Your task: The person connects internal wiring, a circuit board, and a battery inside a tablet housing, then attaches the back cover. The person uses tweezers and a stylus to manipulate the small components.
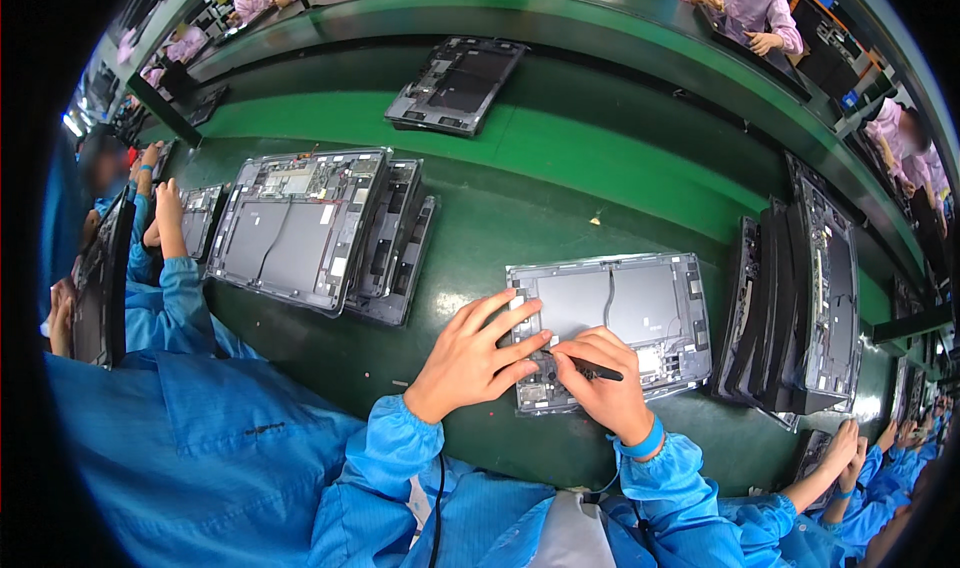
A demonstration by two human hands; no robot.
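An opened tablet-like device (pixel 650 303) lies flat on the green bench in front of me, with a grey inner panel, a dark cable down its middle and small circuit boards along its near edge. My left hand (pixel 478 361) rests on its left edge, fingers spread and stretched out. Between the thumb and fingers of my right hand (pixel 610 388) is a slim black pen-like tool (pixel 598 370). The tool's tip is close to my left fingertips, over the device's lower left part; my hands hide the exact spot it touches.
Similar opened devices are piled at the left (pixel 290 228), and a tall leaning stack (pixel 790 308) stands at the right. Another small pile (pixel 455 83) lies on the far green strip (pixel 560 138). Co-workers in blue sit on both sides; people in pink work across the bench.
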